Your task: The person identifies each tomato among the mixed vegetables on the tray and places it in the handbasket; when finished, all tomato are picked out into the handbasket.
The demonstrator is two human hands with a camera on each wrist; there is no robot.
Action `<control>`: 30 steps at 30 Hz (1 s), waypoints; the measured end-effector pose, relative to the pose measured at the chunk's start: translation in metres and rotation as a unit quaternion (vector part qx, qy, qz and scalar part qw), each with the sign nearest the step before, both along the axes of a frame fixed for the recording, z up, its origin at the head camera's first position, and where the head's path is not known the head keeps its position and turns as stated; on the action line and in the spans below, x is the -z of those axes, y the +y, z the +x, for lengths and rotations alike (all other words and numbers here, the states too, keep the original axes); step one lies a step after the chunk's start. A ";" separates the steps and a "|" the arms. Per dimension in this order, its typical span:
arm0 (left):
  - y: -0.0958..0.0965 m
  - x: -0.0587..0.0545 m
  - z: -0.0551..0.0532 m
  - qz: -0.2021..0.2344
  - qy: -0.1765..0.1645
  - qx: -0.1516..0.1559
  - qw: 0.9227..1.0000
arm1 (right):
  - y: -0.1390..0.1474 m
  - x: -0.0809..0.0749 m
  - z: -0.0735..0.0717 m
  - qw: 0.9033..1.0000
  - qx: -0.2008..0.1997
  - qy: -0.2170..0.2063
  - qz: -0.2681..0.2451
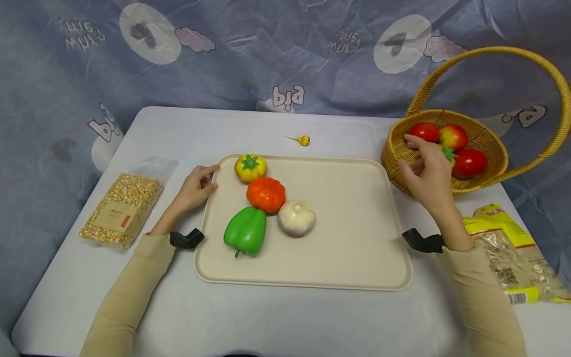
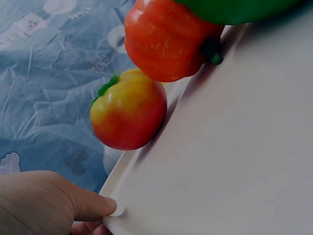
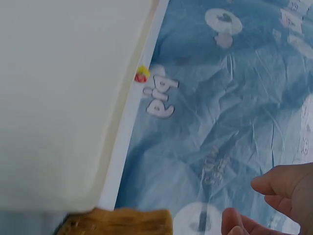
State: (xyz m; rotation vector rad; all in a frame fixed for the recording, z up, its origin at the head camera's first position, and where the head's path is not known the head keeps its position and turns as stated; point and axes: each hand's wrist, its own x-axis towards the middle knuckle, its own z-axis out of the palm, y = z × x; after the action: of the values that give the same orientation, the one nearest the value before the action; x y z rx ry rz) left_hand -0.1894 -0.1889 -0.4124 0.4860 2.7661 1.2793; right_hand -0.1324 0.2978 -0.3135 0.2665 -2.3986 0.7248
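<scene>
My left hand (image 1: 195,187) grips the left rim of a beige tray (image 1: 348,223); in the left wrist view its thumb (image 2: 95,204) lies on the rim, with fingers partly hidden beneath. On the tray lie a yellow-red tomato (image 1: 250,168), an orange pumpkin (image 1: 266,195), a green bell pepper (image 1: 245,231) and a whitish garlic bulb (image 1: 296,218). My right hand (image 1: 430,171) hovers over a wicker basket (image 1: 496,141), thumb and fingers apart, holding nothing. Inside the basket are red tomatoes (image 1: 470,163) and a red-yellow fruit (image 1: 454,136); my hand hides part of the contents.
A lollipop (image 1: 304,141) lies behind the tray. At the left is a clear bag of yellow kernels (image 1: 127,206). Yellow-trimmed bags (image 1: 504,253) lie at the right, partly behind my forearm. The basket's tall handle (image 1: 508,51) arches above it.
</scene>
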 end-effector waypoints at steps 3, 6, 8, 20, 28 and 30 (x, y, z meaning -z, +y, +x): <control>-0.001 0.001 0.000 0.001 0.004 -0.001 1.000 | -0.016 -0.001 -0.005 0.999 -0.031 0.003 0.014; -0.001 0.002 -0.001 0.000 0.006 -0.002 1.000 | -0.035 -0.002 -0.012 0.998 -0.062 0.004 0.024; -0.001 0.002 -0.001 -0.001 0.008 -0.002 1.000 | -0.048 -0.002 -0.016 0.996 -0.083 0.002 0.030; 0.000 0.003 -0.004 0.000 0.008 0.001 1.000 | -0.115 0.000 -0.036 0.983 -0.171 -0.033 0.058; 0.000 0.001 -0.003 0.004 0.004 0.001 1.000 | -0.145 0.009 -0.054 0.967 -0.225 -0.094 0.074; 0.000 0.001 -0.003 0.003 0.003 0.001 1.000 | -0.151 0.011 -0.059 0.960 -0.241 -0.117 0.081</control>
State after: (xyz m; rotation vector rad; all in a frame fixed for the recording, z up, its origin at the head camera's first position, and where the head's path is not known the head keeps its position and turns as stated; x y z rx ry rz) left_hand -0.1920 -0.1890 -0.4136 0.4936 2.7666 1.2890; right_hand -0.1915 0.1465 -0.3249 0.9032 -2.6503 0.8053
